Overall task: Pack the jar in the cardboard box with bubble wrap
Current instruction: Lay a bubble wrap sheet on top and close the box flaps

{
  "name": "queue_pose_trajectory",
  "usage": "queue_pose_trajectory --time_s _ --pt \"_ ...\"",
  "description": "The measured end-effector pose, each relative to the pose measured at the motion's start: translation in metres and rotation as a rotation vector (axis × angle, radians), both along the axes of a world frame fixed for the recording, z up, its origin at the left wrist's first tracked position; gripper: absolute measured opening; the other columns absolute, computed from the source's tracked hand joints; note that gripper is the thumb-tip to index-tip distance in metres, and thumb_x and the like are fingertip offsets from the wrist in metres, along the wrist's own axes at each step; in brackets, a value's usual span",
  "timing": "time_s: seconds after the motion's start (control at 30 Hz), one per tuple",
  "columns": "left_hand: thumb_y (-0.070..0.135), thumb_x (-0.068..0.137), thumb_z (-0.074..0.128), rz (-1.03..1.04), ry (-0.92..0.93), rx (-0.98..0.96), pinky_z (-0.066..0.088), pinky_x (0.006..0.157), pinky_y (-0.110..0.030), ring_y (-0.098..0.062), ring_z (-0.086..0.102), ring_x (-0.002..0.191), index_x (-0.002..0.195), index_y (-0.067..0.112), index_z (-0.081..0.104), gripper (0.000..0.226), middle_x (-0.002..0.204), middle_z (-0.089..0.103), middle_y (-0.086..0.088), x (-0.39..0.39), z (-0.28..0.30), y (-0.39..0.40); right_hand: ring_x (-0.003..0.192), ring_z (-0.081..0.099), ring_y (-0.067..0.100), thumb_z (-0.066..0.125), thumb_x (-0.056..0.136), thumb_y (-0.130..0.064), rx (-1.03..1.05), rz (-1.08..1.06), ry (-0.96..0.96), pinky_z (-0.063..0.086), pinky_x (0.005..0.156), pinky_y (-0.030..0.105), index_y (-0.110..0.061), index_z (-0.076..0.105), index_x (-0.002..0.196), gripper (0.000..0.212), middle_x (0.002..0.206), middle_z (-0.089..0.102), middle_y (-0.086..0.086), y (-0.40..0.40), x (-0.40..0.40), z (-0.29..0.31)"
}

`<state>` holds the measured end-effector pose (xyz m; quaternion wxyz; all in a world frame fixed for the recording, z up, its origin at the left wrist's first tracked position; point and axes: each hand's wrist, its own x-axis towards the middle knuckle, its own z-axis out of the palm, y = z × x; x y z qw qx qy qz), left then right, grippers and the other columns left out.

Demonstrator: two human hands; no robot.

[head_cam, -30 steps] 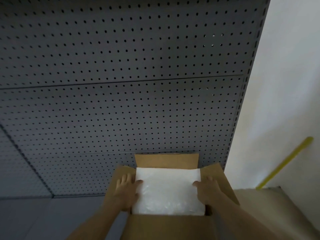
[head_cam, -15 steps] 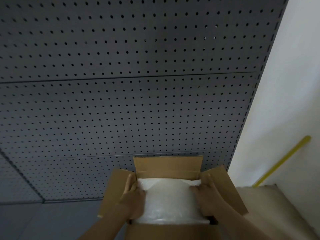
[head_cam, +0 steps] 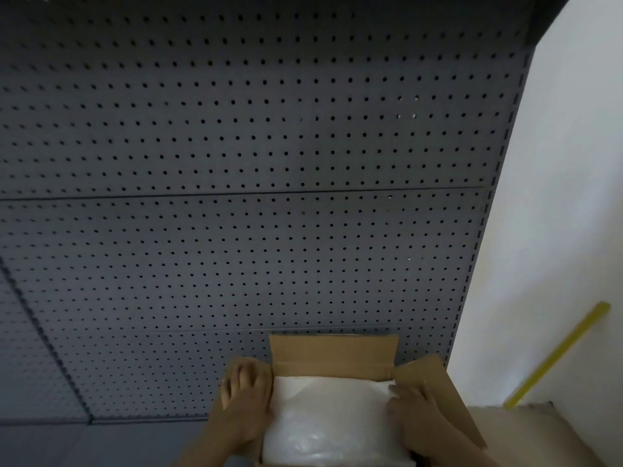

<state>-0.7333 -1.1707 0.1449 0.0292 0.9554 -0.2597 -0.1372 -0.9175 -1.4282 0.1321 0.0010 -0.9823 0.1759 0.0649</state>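
A dark grey pegboard panel (head_cam: 236, 163) is filling most of the view, from nine o'clock across to about two o'clock, its rows of small holes running in straight lines with horizontal seams crossing it.

Down at six o'clock an open cardboard box (head_cam: 332, 357) is sitting with its flaps spread: one standing up at its far side, one lying out toward seven o'clock, one angling out toward five o'clock. What the box is standing on is falling outside the picture.

At seven o'clock from the box's middle, the left hand (head_cam: 244, 404) is lying across the left flap, its fingers stretched out fairly straight and pressing on the cardboard; it is not curling round anything.

Inside the box, a sheet of white bubble wrap (head_cam: 328, 423) is covering the whole opening, its far corners tucking down against the walls. The jar itself is not showing; whether it is lying beneath the wrap cannot be told.

At five o'clock the right hand (head_cam: 416, 416) is resting where the right flap is meeting the wrap, its fingers extended and touching the wrap's right edge, gripping nothing.

Further toward three o'clock a white wall (head_cam: 556, 197) is rising, with a yellow strip (head_cam: 559, 353) slanting across it above a beige padded object (head_cam: 526, 433) at four o'clock.
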Motion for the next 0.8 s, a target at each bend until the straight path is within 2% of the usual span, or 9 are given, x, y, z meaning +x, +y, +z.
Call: queue_pose_trajectory --time_s 0.03,0.1,0.17,0.27,0.37,0.63,0.67,0.73,0.8 --pt "0.032 0.093 0.041 0.085 0.009 -0.001 -0.001 0.119 -0.054 -0.04 -0.013 0.147 0.15 0.021 0.013 0.065 0.159 -0.005 -0.017 0.003 0.002 0.001 0.138 0.033 0.008 0.055 0.086 -0.035 0.086 -0.08 -0.027 -0.006 0.118 0.047 -0.042 0.065 0.102 0.02 0.145 0.042 -0.014 0.003 -0.001 0.007" --pt "0.042 0.093 0.04 0.277 0.037 0.024 0.004 0.119 -0.055 -0.042 -0.007 0.147 0.15 0.021 0.013 0.066 0.16 -0.005 -0.02 0.005 0.008 0.005 0.145 0.014 0.02 0.041 0.095 -0.03 0.196 -0.326 0.061 -0.002 0.119 0.053 -0.034 0.043 0.134 0.039 0.155 0.023 -0.001 0.001 0.002 0.015" --pt "0.05 0.091 0.044 0.372 0.086 -0.014 0.016 0.117 -0.053 -0.04 0.007 0.146 0.15 0.018 0.009 0.076 0.158 0.003 -0.019 0.006 0.011 0.009 0.146 0.008 0.024 0.031 0.098 -0.033 0.19 -0.503 0.073 -0.002 0.116 0.058 -0.025 0.025 0.147 0.05 0.158 0.012 0.004 0.0 -0.004 0.024" --pt "0.043 0.09 0.052 0.341 0.158 -0.128 0.03 0.113 -0.048 -0.037 0.029 0.139 0.151 0.011 0.001 0.085 0.152 0.016 -0.019 0.005 0.012 0.011 0.14 0.019 0.027 0.031 0.093 -0.023 0.229 -0.606 0.026 0.013 0.115 0.057 -0.023 0.034 0.143 0.05 0.153 0.016 0.006 -0.003 -0.021 0.028" --pt "0.035 0.091 0.049 0.365 0.113 -0.169 0.034 0.111 -0.046 -0.037 0.032 0.137 0.15 0.008 0.007 0.077 0.149 0.021 -0.018 0.002 0.021 0.01 0.132 0.03 0.028 0.034 0.093 -0.02 0.305 -0.612 -0.028 0.031 0.112 0.042 -0.016 0.034 0.142 0.049 0.149 0.022 0.008 -0.004 -0.032 0.03" --pt "0.022 0.09 0.043 0.172 0.077 -0.422 0.046 0.091 -0.04 -0.031 0.05 0.115 0.136 0.012 0.028 0.049 0.136 0.037 -0.015 -0.018 0.043 -0.005 0.125 0.041 0.026 0.042 0.094 -0.012 0.288 -0.486 -0.204 0.041 0.105 0.032 -0.01 0.042 0.138 0.044 0.145 0.028 0.012 0.002 -0.039 0.048" --pt "0.018 0.091 0.043 0.122 0.084 -0.464 0.046 0.094 -0.041 -0.03 0.049 0.117 0.138 0.012 0.028 0.05 0.138 0.037 -0.015 -0.019 0.041 -0.007 0.122 0.044 0.025 0.044 0.093 -0.011 0.302 -0.475 -0.213 0.043 0.102 0.03 -0.009 0.044 0.136 0.043 0.144 0.028 0.012 0.005 -0.037 0.052" --pt "0.018 0.095 0.045 -0.024 0.137 -0.513 0.043 0.104 -0.042 -0.028 0.047 0.125 0.144 0.015 0.023 0.054 0.143 0.036 -0.011 -0.027 0.038 -0.012 0.102 0.053 0.023 0.043 0.094 -0.008 0.324 -0.417 -0.247 0.047 0.092 0.028 -0.012 0.051 0.125 0.033 0.136 0.036 0.012 0.013 -0.031 0.057" --pt "0.031 0.098 0.045 -0.148 0.237 -0.507 0.04 0.107 -0.039 -0.022 0.048 0.12 0.14 0.019 0.024 0.048 0.137 0.039 -0.004 -0.039 0.034 -0.018 0.084 0.049 0.018 0.041 0.093 -0.006 0.35 -0.34 -0.247 0.047 0.083 0.026 -0.027 0.05 0.095 0.023 0.115 0.049 0.006 0.026 -0.025 0.061"
